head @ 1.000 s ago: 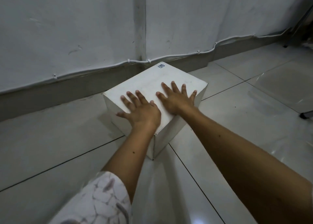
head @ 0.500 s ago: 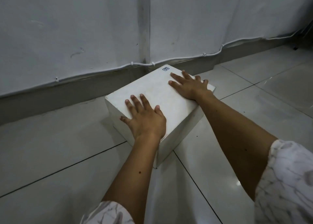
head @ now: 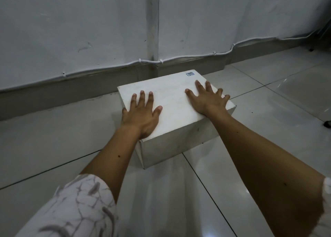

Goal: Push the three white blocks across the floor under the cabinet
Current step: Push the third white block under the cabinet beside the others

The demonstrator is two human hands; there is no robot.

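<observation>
One white block [head: 172,100] lies on the tiled floor close to the wall, with a small blue sticker [head: 190,73] on its far corner. My left hand [head: 141,115] lies flat on the near left part of its top, fingers spread. On the right part of the top my right hand [head: 206,100] also rests flat with spread fingers, near the block's right edge. Neither hand grips anything. No other white block and no cabinet is in view.
A grey wall with a dark skirting [head: 53,93] runs behind the block, and a white cable [head: 107,67] is clipped along it. Glossy floor tiles [head: 268,111] stretch to the right. A dark foot of some furniture [head: 327,123] shows at the right edge.
My hands have spread apart on the block's top: the right one went to the right edge, the left one to the near left corner. The block has turned slightly.
</observation>
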